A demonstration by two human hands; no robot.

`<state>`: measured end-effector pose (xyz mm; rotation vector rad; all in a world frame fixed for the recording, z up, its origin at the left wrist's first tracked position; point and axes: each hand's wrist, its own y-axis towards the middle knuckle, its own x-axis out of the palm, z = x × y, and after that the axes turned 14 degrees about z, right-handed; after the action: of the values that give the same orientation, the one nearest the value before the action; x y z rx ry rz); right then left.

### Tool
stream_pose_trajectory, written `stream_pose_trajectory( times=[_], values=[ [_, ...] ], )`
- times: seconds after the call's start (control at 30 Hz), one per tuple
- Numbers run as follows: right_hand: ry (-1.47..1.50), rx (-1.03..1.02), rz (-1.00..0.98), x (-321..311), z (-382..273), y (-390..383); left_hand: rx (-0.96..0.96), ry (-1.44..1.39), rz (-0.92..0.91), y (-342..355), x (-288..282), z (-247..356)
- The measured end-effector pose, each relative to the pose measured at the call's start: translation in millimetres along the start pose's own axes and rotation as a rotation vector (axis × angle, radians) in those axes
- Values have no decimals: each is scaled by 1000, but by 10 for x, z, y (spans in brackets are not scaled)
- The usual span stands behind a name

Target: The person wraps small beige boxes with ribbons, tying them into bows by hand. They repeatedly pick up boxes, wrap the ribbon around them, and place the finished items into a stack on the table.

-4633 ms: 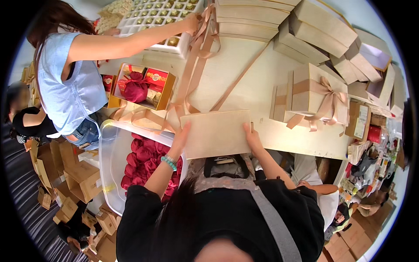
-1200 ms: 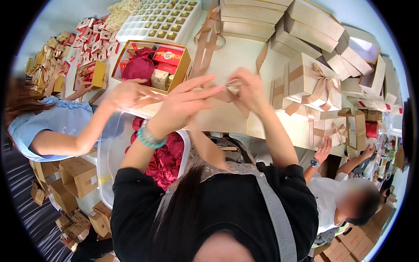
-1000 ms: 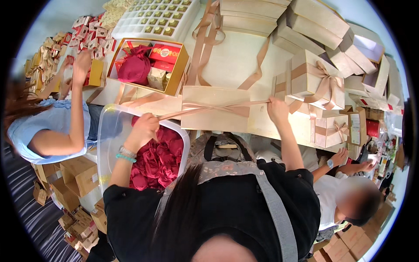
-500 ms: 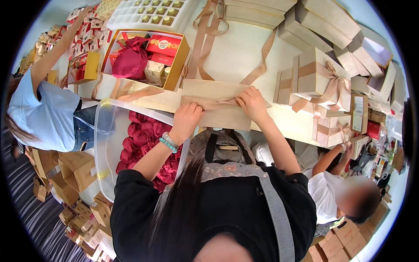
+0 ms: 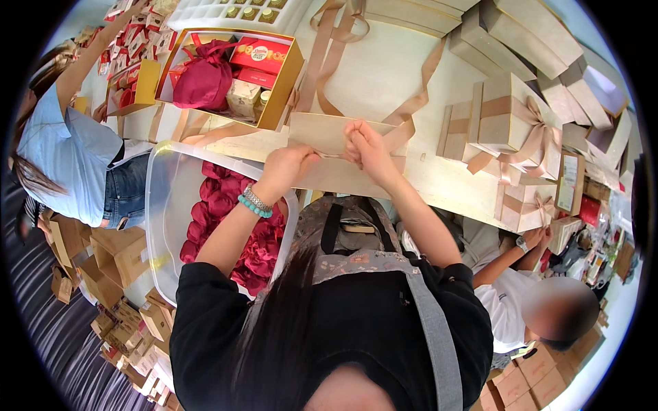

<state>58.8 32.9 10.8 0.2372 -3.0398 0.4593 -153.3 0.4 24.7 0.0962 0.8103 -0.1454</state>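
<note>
A flat beige gift box (image 5: 322,131) lies at the near edge of the white table (image 5: 384,75). A tan ribbon (image 5: 411,109) runs across its lid and trails off to the far right. My left hand (image 5: 288,168) and my right hand (image 5: 363,144) meet over the middle of the lid, both pinching the ribbon where it crosses. A beaded bracelet circles my left wrist. The crossing itself is hidden under my fingers.
An open gold box (image 5: 229,75) with a maroon pouch and red packets stands behind. Closed beige boxes, some tied with bows (image 5: 514,127), stack at the right. A clear bin (image 5: 171,219) of maroon pouches sits at my left. One person stands left, another sits lower right.
My hands pulled the ribbon wide apart, then came back together on the lid. The person at the left has reached further up the table.
</note>
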Motion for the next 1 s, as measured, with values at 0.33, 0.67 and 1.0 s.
stream_pose_trajectory(
  times=[0.33, 0.67, 1.0],
  values=[
    [-857, -745, 64, 198, 319, -147, -329, -79, -293, -193, -308, -163],
    [-723, -875, 146, 239, 283, -240, -712, -576, -366, -329, -320, -85],
    [-574, -742, 229, 103, 462, -234, -376, -465, -471, -422, -257, 427]
  ],
)
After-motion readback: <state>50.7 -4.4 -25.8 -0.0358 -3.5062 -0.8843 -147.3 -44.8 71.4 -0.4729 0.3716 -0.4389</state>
